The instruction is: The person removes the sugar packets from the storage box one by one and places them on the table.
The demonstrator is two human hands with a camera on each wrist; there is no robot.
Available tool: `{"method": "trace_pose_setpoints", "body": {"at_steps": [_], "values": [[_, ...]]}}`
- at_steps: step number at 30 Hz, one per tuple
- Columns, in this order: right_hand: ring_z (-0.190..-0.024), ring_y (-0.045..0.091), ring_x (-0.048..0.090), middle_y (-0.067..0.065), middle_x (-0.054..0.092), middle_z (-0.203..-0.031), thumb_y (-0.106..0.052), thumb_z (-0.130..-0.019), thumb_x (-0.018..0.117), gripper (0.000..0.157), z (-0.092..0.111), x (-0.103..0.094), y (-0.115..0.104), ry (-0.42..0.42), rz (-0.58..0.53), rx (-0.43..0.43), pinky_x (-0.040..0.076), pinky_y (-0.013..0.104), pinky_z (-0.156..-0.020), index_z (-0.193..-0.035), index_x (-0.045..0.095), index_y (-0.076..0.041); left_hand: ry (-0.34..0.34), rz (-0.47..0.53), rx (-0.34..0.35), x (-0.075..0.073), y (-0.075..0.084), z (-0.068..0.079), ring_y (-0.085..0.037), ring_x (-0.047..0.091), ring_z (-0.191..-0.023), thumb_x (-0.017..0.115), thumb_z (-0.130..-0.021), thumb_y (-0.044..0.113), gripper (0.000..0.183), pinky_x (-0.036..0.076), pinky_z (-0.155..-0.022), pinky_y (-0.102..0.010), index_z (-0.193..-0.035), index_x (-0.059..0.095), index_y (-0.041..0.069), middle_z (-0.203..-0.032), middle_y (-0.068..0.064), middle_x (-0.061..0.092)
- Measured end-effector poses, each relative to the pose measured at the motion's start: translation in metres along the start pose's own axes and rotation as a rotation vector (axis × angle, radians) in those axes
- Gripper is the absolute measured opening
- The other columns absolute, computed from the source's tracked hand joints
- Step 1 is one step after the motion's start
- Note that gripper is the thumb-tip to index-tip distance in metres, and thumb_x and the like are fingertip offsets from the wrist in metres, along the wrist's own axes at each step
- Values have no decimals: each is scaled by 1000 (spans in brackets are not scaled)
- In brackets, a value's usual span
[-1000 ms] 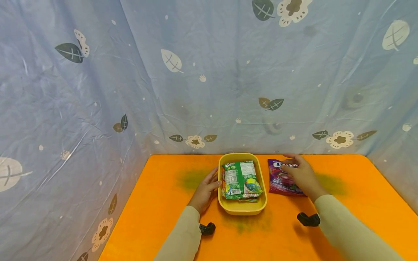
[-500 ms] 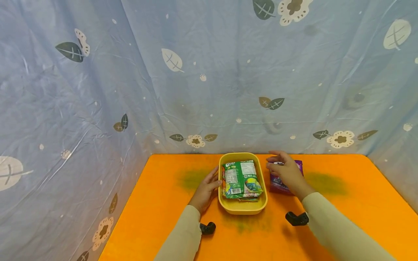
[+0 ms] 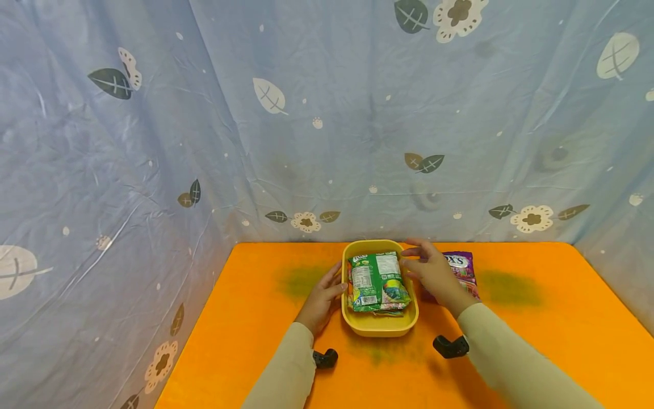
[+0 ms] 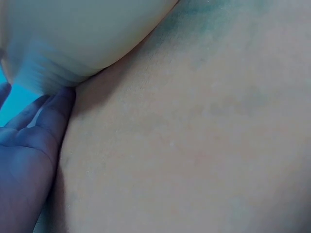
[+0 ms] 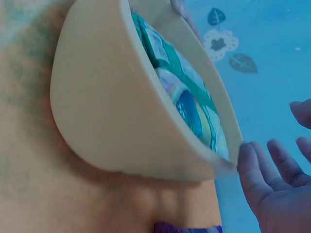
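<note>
A yellow plastic basin (image 3: 380,330) stands on the orange table, holding a stack of candy bags with a green one (image 3: 370,281) on top. My left hand (image 3: 321,298) rests against the basin's left side; in the left wrist view its extended fingers (image 4: 56,114) meet the lower wall. On the other side, my right hand (image 3: 434,278) has its fingertips right at the basin's right rim, fingers spread and nothing between them. Behind that hand lies a purple candy bag (image 3: 464,267) on the table, partly hidden by the hand and wrist.
A blue curtain (image 3: 327,142) printed with leaves and flowers hangs along the back and both sides of the orange table (image 3: 245,341). Black wrist mounts (image 3: 451,346) stick out from both sleeves, low over the tabletop.
My right hand has moved left from above the purple candy bag to the basin's right rim, uncovering the bag's right part. The left hand and the basin have stayed put.
</note>
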State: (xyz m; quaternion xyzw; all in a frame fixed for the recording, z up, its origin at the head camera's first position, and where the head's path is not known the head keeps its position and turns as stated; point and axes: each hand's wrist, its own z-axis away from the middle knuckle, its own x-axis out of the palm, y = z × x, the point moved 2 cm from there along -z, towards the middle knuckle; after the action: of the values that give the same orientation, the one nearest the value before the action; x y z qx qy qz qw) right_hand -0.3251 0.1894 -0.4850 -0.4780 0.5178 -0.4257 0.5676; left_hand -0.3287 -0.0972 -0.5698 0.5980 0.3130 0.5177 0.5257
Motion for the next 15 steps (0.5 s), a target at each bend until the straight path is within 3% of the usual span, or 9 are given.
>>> {"method": "trace_pose_setpoints", "body": {"at_steps": [7,15], "values": [[-135,45,56,30,46,-153,-22,-109,70,74,1,9,-5,-81,-41,30,54,49,-107,-169,29,-6,-1,-4,0,1,-1,-1,-35,57,-140,63,-110,12,67,51,-111,-50,-172,39,20,-170,-17,41],[-147,50,43,29,41,-159,-30,-108,72,79,3,19,-11,-98,59,63,45,61,-114,-169,28,-7,1,-3,0,-1,-2,-2,-35,55,-142,64,-110,13,68,50,-112,-50,-172,39,21,-170,-17,41]]}}
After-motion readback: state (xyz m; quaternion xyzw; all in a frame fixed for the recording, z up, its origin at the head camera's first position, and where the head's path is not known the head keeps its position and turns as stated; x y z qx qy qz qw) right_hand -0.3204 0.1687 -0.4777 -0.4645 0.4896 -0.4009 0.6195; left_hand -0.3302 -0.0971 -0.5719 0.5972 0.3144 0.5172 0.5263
